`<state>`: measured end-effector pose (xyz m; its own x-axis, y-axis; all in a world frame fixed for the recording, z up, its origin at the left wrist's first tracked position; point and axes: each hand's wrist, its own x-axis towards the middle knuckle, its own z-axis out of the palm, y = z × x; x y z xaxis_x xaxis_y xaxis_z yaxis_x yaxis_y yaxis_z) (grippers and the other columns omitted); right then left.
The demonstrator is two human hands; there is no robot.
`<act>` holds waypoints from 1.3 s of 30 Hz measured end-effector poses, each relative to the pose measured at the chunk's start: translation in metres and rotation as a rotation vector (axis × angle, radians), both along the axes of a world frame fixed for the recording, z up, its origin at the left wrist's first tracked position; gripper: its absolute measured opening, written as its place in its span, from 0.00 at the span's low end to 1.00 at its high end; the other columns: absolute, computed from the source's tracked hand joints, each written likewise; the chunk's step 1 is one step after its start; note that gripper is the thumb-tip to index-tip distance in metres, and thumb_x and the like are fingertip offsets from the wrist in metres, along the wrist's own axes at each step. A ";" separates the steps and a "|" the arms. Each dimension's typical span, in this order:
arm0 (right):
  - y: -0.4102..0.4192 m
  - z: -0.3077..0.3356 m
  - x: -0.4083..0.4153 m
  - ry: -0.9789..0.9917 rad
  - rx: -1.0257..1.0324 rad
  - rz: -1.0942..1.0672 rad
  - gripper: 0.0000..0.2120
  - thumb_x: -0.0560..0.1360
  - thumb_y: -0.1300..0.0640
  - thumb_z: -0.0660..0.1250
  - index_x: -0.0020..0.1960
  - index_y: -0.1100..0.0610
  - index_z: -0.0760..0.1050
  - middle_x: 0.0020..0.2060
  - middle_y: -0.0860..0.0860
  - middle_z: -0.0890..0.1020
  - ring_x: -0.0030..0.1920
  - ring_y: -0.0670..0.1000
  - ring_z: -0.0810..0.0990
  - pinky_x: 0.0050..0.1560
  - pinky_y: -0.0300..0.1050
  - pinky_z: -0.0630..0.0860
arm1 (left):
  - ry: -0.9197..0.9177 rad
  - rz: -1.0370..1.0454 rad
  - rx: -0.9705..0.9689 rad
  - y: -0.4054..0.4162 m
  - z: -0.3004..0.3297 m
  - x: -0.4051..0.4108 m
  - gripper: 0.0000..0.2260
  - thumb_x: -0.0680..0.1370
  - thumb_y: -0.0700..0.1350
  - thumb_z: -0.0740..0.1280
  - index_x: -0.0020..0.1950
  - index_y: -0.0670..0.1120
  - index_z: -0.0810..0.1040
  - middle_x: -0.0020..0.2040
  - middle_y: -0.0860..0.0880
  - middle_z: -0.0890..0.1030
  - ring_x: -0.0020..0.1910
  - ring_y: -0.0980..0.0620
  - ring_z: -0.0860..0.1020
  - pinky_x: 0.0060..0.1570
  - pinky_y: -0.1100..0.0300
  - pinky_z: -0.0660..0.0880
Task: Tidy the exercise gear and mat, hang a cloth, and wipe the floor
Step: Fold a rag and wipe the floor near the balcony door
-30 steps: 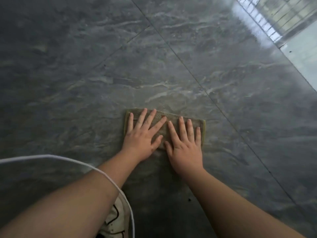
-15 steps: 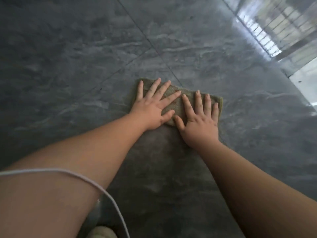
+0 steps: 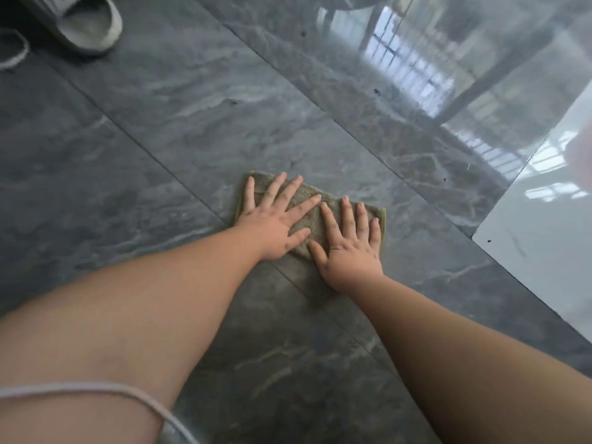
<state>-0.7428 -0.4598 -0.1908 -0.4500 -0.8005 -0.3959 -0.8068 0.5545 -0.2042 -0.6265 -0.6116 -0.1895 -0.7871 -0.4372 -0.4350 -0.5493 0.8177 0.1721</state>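
Note:
A small olive-green cloth (image 3: 315, 216) lies flat on the dark grey marbled floor (image 3: 153, 139) in the middle of the head view. My left hand (image 3: 272, 221) presses palm-down on its left half, fingers spread. Beside it, my right hand (image 3: 350, 251) presses palm-down on the right half, fingers also spread. Both hands cover most of the cloth, so only its far edge and corners show. Both forearms reach forward from the bottom of the view.
A pale slipper (image 3: 86, 27) sits on the floor at the top left, with a loop of white cord (image 3: 14, 54) beside it. A light glossy tile (image 3: 541, 257) borders the dark floor at the right. A white cord (image 3: 96, 387) crosses my left arm.
Both hands have pushed the cloth forward across the floor, and the view has swung so the slipper and the light tile now show.

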 end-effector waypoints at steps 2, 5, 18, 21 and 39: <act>-0.019 0.000 -0.019 -0.007 0.001 0.013 0.36 0.77 0.32 0.49 0.79 0.40 0.39 0.80 0.50 0.39 0.79 0.56 0.34 0.75 0.60 0.31 | -0.003 0.006 -0.003 -0.016 0.001 -0.015 0.28 0.79 0.67 0.46 0.75 0.69 0.35 0.80 0.54 0.33 0.77 0.47 0.31 0.68 0.29 0.32; -0.042 -0.001 -0.044 0.004 0.009 0.039 0.35 0.78 0.32 0.49 0.79 0.40 0.39 0.80 0.50 0.40 0.79 0.56 0.34 0.75 0.60 0.31 | -0.043 -0.001 0.027 -0.036 0.004 -0.034 0.29 0.79 0.67 0.47 0.74 0.69 0.33 0.79 0.54 0.31 0.77 0.47 0.30 0.68 0.29 0.31; -0.110 -0.004 -0.098 -0.018 0.000 0.037 0.35 0.78 0.31 0.49 0.80 0.41 0.41 0.81 0.50 0.44 0.79 0.57 0.37 0.76 0.62 0.34 | -0.157 -0.023 0.081 -0.107 0.009 -0.095 0.31 0.79 0.67 0.48 0.73 0.67 0.28 0.78 0.52 0.28 0.75 0.45 0.27 0.66 0.29 0.29; -0.112 -0.005 -0.100 -0.012 0.017 0.042 0.35 0.77 0.31 0.48 0.80 0.40 0.42 0.81 0.50 0.45 0.79 0.57 0.38 0.75 0.61 0.34 | -0.159 -0.031 0.088 -0.108 0.010 -0.094 0.32 0.79 0.67 0.49 0.73 0.67 0.29 0.78 0.51 0.29 0.75 0.45 0.27 0.66 0.29 0.29; -0.061 -0.002 0.014 0.039 0.034 -0.156 0.35 0.78 0.32 0.48 0.80 0.42 0.41 0.80 0.51 0.40 0.79 0.57 0.36 0.76 0.60 0.33 | 0.065 -0.130 -0.023 -0.059 -0.002 0.001 0.29 0.79 0.66 0.47 0.78 0.65 0.39 0.81 0.51 0.38 0.79 0.45 0.35 0.69 0.29 0.35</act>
